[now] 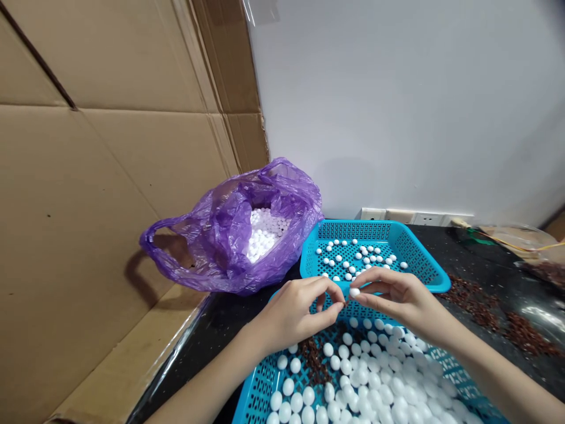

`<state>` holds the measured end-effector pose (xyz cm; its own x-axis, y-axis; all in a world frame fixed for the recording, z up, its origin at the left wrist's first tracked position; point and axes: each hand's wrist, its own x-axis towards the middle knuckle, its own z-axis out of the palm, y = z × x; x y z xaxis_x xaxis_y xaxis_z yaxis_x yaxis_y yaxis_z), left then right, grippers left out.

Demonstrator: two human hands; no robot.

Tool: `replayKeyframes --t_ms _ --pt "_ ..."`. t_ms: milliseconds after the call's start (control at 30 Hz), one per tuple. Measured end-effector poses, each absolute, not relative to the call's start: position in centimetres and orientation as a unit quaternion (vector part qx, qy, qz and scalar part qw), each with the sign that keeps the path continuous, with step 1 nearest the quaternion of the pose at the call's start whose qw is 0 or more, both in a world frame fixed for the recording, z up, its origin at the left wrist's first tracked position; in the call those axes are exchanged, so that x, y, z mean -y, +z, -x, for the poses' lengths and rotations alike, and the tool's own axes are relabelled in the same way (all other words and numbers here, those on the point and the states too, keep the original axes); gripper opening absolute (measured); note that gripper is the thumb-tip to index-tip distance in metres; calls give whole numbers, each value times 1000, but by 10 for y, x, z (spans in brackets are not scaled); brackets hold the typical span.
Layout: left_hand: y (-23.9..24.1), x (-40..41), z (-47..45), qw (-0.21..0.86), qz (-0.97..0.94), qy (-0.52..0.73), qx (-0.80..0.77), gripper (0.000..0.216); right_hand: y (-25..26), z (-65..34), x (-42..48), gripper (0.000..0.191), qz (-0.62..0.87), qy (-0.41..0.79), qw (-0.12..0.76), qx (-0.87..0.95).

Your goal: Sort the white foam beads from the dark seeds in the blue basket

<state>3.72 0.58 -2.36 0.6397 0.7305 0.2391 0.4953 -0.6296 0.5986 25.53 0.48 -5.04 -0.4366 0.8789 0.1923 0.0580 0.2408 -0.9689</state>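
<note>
While a white ball (354,292) is pinched by the right hand (399,292), a brown fragment (345,304) is gripped just leftward by the left hand (304,305).

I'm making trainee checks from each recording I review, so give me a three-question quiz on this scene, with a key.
1. What do the right hand's fingertips hold? A) a cable; B) a white ball; C) a bag handle.
2. True or false: brown flakes lie both in the near basket and on the black tabletop.
3. Fill in: the plastic bag left of the far basket is ____.

Key: 1 B; 2 true; 3 purple.
</note>
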Motion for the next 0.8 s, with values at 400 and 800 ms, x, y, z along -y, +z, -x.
replayKeyframes --t_ms 400,800 --pt "-21 -5 -39 262 -884 164 -350 5 -49 -256 -5 15 324 490 423 690" --pt "-22 -3 -39 206 -894 119 -380 8 -52 -256 -6 20 353 471 396 704"
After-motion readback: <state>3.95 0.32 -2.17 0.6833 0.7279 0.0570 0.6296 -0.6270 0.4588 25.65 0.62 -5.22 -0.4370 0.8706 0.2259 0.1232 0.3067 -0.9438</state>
